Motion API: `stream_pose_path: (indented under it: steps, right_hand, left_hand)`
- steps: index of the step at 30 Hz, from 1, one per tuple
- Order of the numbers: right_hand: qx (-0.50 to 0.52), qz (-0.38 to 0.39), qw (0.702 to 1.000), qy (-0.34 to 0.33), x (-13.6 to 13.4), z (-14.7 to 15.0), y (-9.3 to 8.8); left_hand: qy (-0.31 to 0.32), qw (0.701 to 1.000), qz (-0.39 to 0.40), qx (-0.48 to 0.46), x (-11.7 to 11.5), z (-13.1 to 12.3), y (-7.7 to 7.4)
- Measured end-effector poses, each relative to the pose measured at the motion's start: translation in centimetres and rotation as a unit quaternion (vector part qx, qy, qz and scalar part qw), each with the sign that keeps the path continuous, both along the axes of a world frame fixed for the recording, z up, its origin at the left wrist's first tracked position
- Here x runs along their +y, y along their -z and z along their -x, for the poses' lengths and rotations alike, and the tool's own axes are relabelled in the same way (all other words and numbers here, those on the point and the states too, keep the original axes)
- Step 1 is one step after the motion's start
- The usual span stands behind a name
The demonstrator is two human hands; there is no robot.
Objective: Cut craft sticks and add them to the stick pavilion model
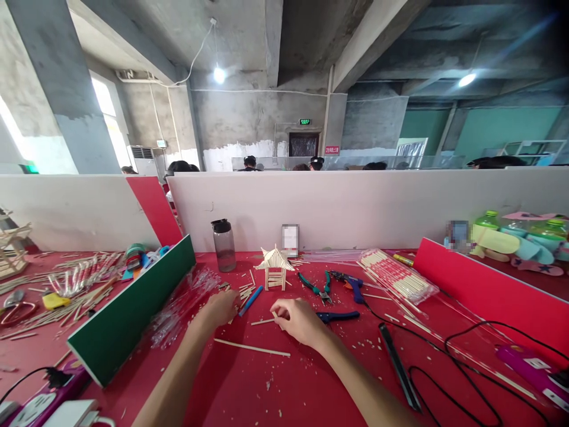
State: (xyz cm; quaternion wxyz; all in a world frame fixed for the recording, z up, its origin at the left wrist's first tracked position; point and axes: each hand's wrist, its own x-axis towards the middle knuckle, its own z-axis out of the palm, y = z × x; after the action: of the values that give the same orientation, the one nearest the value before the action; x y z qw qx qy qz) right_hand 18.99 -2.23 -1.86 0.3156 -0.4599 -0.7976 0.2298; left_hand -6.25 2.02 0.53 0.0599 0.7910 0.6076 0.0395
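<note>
A small pavilion model of pale wooden sticks (275, 270) stands upright at the middle of the red table. My right hand (297, 320) is in front of it, thumb and fingers curled in a pinch around the end of a short wooden stick (262, 322), which points left. To the left, my left hand (223, 307) reaches down by a scatter of short cut sticks (247, 292); its fingertips are mostly hidden, so any hold there is unclear. Between the hands lies a blue pen (251, 301). A longer wooden stick (252, 347) rests nearer to me.
Green-handled pliers (316, 289), a blue glue gun (353, 287) with a black cord, a blue-handled tool (338, 316) and a black cutter knife (399, 367) lie right. Behind stand a bottle (223, 246) and packed sticks (398, 276). A green board (133, 311) and red board (489, 296) flank the space.
</note>
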Motion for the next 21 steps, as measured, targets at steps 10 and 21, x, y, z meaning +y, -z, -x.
stream_pose_path:
  steps: [10,21]
  right_hand:
    - [0.017,0.023,0.999,-0.035,-0.2,0.0,0.2]
    - [-0.008,0.059,0.998,-0.015,-0.9,0.8,-0.4]
  left_hand:
    - [0.203,0.978,0.008,-0.052,-2.1,-4.2,-1.2]
    - [0.202,0.977,-0.007,-0.064,-2.0,-2.9,-1.3]
